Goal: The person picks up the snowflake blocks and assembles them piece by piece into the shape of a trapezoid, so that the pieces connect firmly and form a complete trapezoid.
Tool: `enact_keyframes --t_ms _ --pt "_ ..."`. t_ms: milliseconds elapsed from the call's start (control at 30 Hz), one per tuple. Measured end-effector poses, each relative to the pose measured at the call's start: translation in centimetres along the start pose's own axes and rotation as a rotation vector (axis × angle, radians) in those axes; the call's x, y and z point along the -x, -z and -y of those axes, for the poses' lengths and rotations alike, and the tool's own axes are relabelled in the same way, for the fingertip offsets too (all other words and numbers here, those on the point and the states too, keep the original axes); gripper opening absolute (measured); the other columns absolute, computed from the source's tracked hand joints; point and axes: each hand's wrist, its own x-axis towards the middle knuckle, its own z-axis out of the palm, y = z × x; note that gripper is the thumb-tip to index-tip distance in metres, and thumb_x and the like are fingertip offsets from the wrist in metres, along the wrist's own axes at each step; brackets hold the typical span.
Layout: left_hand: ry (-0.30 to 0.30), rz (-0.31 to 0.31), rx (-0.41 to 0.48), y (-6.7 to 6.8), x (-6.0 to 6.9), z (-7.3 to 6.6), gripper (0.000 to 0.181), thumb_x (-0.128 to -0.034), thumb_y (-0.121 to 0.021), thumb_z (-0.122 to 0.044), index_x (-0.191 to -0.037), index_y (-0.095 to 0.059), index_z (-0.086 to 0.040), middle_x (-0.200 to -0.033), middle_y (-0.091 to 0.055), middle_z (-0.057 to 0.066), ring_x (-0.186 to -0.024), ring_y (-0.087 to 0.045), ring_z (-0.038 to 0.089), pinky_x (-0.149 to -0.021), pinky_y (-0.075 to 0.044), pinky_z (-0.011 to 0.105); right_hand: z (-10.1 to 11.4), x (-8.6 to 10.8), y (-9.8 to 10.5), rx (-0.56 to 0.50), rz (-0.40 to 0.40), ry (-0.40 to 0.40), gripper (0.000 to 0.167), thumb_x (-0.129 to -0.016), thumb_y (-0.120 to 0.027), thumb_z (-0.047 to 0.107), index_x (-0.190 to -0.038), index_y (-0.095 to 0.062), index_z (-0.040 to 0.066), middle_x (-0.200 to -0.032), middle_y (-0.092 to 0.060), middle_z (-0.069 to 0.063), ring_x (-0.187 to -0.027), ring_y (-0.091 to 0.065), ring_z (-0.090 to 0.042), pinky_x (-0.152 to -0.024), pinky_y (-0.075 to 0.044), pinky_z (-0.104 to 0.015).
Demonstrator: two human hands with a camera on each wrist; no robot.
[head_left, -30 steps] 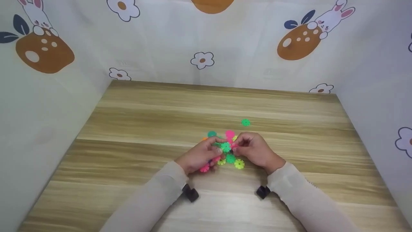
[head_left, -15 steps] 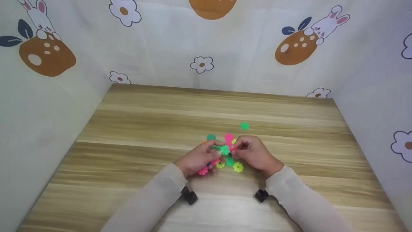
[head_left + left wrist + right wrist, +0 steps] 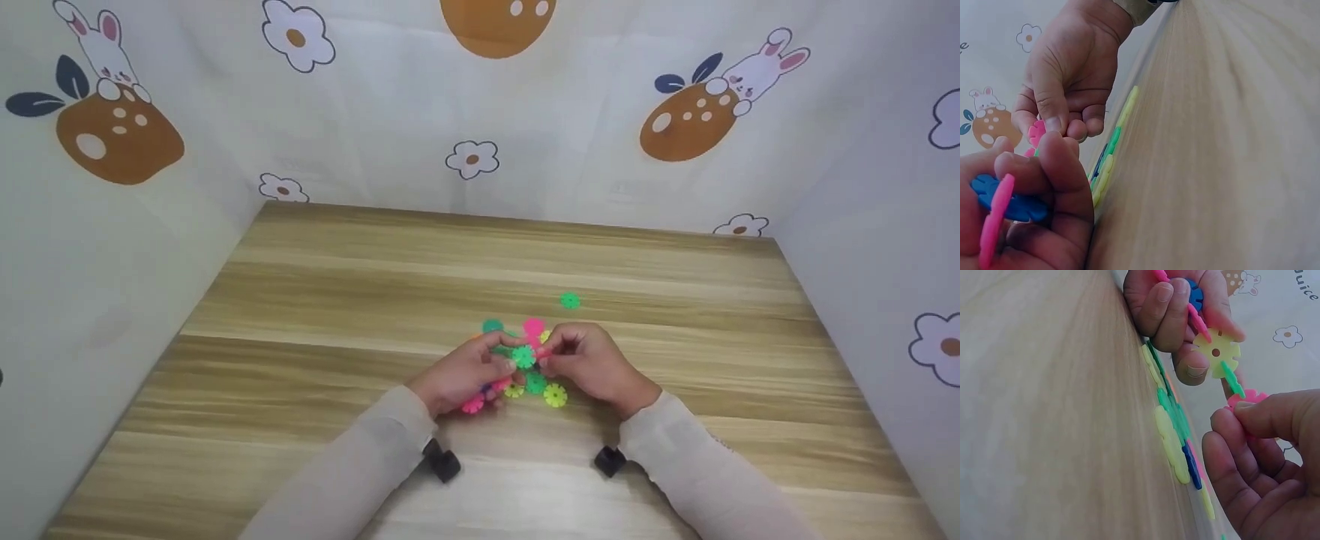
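Chain of notched discs (image 3: 1225, 349), one: pink, blue, yellow, green, slotted together with neighbours turned at angles; held above the desk (image 3: 337, 300). Long axis slantwise, left palm across to the right hand. Left hand (image 3: 466, 370): fingers curled round it. Right hand (image 3: 596, 361): fingers pinching the pink end disc (image 3: 1248, 396). Loose discs beneath, several, some hidden from me by the hands. Yellow disc (image 3: 555, 395), near side. Green disc (image 3: 570, 301), beyond, apart.
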Motion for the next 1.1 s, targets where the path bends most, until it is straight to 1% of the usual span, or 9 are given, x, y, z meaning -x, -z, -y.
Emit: enact_keyframes --t_ms 233,400,467,567,700,767,833,967,1100 --pt "-0.002 -0.012 -0.015 -0.1 -0.2 0.0 0.033 -0.1091 -0.054 -0.012 -0.141 -0.056 -0.017 -0.104 -0.071 0.013 -0.058 -0.053 0.012 -0.062 -0.061 0.029 0.2 0.1 -0.3 0.034 -0.011 0.012 0.005 -0.086 -0.072 -0.010 -0.088 -0.072 -0.005 -0.082 -0.071 -0.015 -0.071 -0.062 -0.010 -0.067 -0.056 -0.021" --pt "-0.006 -0.020 -0.012 -0.2 -0.1 0.1 0.033 -0.1096 -0.054 -0.013 -0.141 -0.056 -0.021 -0.105 -0.069 0.013 -0.060 -0.055 0.013 -0.061 -0.063 0.031 0.0 0.0 -0.3 0.063 0.002 0.011 0.008 -0.089 -0.071 -0.009 -0.091 -0.072 -0.001 -0.086 -0.070 -0.010 -0.076 -0.063 -0.011 -0.070 -0.056 -0.021" --pt "-0.004 -0.027 -0.011 -0.2 0.0 0.1 0.033 -0.1098 -0.053 -0.014 -0.142 -0.056 -0.023 -0.106 -0.068 0.012 -0.060 -0.058 0.014 -0.061 -0.063 0.031 0.1 -0.1 0.0 0.035 0.040 -0.025 0.012 -0.090 -0.070 -0.008 -0.100 -0.070 -0.002 -0.096 -0.069 -0.011 -0.076 -0.063 -0.012 -0.069 -0.056 -0.021" --pt "-0.006 -0.041 -0.008 -0.1 0.0 0.1 0.034 -0.1100 -0.053 -0.016 -0.143 -0.056 -0.025 -0.107 -0.068 0.013 -0.062 -0.060 0.015 -0.060 -0.062 0.031 0.1 -0.3 0.8 -0.021 0.066 -0.098 0.030 -0.089 -0.065 -0.006 -0.119 -0.062 -0.003 -0.120 -0.062 -0.016 -0.072 -0.061 -0.014 -0.069 -0.056 -0.023" --pt "0.003 -0.052 -0.001 0.0 0.1 0.0 0.037 -0.1101 -0.054 -0.017 -0.147 -0.054 -0.024 -0.109 -0.068 0.013 -0.063 -0.061 0.015 -0.059 -0.061 0.029 -0.3 -0.6 2.7 -0.051 -0.024 -0.189 0.055 -0.087 -0.059 -0.005 -0.141 -0.050 -0.001 -0.150 -0.046 -0.019 -0.068 -0.059 -0.016 -0.068 -0.057 -0.025" --pt "0.010 -0.051 0.002 0.0 0.1 0.0 0.039 -0.1103 -0.054 -0.018 -0.148 -0.053 -0.024 -0.110 -0.067 0.013 -0.063 -0.060 0.015 -0.059 -0.061 0.029 -0.6 -0.8 3.6 -0.041 -0.065 -0.231 0.062 -0.089 -0.059 -0.003 -0.150 -0.046 0.001 -0.159 -0.040 -0.017 -0.070 -0.061 -0.016 -0.069 -0.059 -0.026" --pt "0.015 -0.050 0.003 0.0 0.1 0.0 0.039 -0.1103 -0.054 -0.018 -0.149 -0.052 -0.024 -0.110 -0.067 0.012 -0.063 -0.060 0.015 -0.060 -0.061 0.029 -1.0 -0.9 4.4 -0.027 -0.066 -0.264 0.067 -0.092 -0.060 -0.001 -0.156 -0.041 0.003 -0.164 -0.036 -0.016 -0.074 -0.062 -0.017 -0.070 -0.060 -0.027" --pt "0.008 -0.041 0.006 0.1 0.0 0.2 0.040 -0.1101 -0.054 -0.019 -0.149 -0.052 -0.024 -0.108 -0.066 0.011 -0.063 -0.059 0.014 -0.059 -0.060 0.028 -1.3 -0.9 4.9 0.013 -0.024 -0.305 0.068 -0.094 -0.062 0.003 -0.158 -0.040 0.006 -0.163 -0.037 -0.015 -0.076 -0.062 -0.017 -0.073 -0.061 -0.028" --pt "-0.008 -0.022 0.024 0.2 0.0 0.4 0.041 -0.1098 -0.055 -0.019 -0.150 -0.051 -0.021 -0.105 -0.065 0.009 -0.061 -0.059 0.015 -0.059 -0.059 0.028 -1.3 -0.9 4.8 0.034 -0.045 -0.309 0.058 -0.094 -0.061 0.003 -0.151 -0.048 0.003 -0.148 -0.047 -0.020 -0.073 -0.060 -0.016 -0.069 -0.060 -0.027"
